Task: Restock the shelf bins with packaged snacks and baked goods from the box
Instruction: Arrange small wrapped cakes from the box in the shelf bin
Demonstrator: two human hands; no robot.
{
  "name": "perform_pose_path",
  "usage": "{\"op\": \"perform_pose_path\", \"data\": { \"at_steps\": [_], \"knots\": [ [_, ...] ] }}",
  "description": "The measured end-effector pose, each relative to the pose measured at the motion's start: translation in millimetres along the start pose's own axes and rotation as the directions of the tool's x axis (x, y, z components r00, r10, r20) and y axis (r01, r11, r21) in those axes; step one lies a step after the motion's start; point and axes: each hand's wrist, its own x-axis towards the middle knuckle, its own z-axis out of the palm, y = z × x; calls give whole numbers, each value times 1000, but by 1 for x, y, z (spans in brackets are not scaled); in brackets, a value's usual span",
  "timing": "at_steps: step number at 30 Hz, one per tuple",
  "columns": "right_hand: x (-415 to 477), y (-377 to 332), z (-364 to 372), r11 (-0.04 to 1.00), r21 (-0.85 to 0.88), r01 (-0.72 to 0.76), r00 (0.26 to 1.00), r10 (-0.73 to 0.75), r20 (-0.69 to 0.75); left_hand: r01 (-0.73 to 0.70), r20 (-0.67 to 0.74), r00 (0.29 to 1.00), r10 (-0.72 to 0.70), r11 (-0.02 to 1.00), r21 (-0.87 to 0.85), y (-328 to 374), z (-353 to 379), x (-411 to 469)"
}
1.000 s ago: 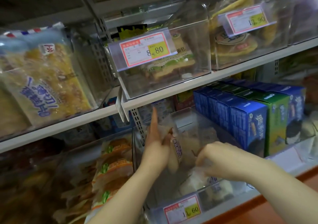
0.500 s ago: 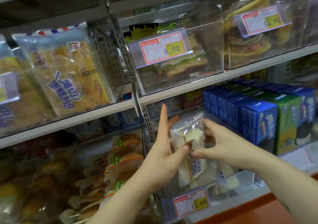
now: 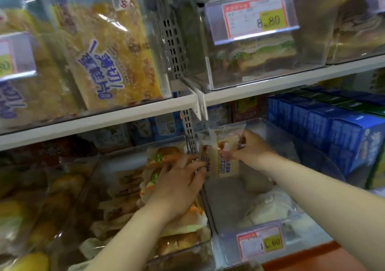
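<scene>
Clear-film packets of pale cake with blue print (image 3: 225,160) stand upright at the rear left of the clear plastic bin (image 3: 226,200) on the lower shelf, held off the bin floor. The right hand (image 3: 253,148) pinches the top right corner of the packets with curled fingers. The left hand (image 3: 179,184) touches their left edge with its fingertips; whether it clamps the wrapper cannot be determined.

Obstructions: the grey perforated metal upright (image 3: 188,134) runs directly behind the left hand. A clear hanging tab (image 3: 201,102) projects from the white shelf edge (image 3: 125,112) just above the packets.

Adjacent items: white wrapped buns (image 3: 270,209) lie at the front of the same bin, behind the red-framed 1.60 price label (image 3: 260,243). Orange-and-green labelled buns (image 3: 164,158) fill the bin to the left, under the left hand. Blue cartons (image 3: 333,135) stand in rows to the right. On the shelf above, yellow sliced-cake bags (image 3: 116,52) sit left of the upright and a packaged sandwich (image 3: 266,56) sits behind the 8.80 price label (image 3: 258,19).
</scene>
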Motion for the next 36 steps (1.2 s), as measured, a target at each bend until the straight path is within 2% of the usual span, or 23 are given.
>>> {"op": "perform_pose_path", "data": {
  "at_steps": [3,6,8,10,13,16,20,24,25,27,32,34,36],
  "knots": [
    [28,5,24,994,-82,75,994,-68,82,-2,-27,1000,1,1000,-22,-3,4,-2],
    [43,9,40,998,-58,-41,976,52,211,-4,-47,999,2,999,-39,-5,5,-2],
    [47,13,47,997,-6,-80,954,78,290,-8,-48,999,6,999,-47,-7,6,-2],
    [51,16,48,999,35,-5,955,-5,296,-15,-44,999,13,999,-40,-9,7,-2],
    [55,12,43,988,-1,155,929,-145,342,-21,-36,999,20,999,-42,-11,9,0],
    [47,11,41,979,135,154,888,-197,416,-49,-54,997,48,999,-6,-13,12,2],
    [39,22,50,987,159,-12,919,-52,392,-24,-25,999,23,999,-25,-11,9,2],
    [50,25,46,948,132,-290,918,237,317,-35,-10,999,35,999,-12,-12,9,2],
    [50,24,44,950,88,-301,910,259,323,-41,-8,999,41,999,-5,-12,9,2],
    [46,21,43,965,69,-255,890,206,407,-46,-7,999,46,999,-3,-12,10,2],
    [41,21,48,957,225,-183,903,73,423,-46,-10,999,46,999,-1,-11,10,3],
    [45,26,43,967,156,-200,891,113,439,-45,-9,999,45,999,-5,-11,9,2],
    [49,24,28,984,1,-177,907,163,387,-44,-12,999,44,999,-7,-11,9,2]
  ]
}}
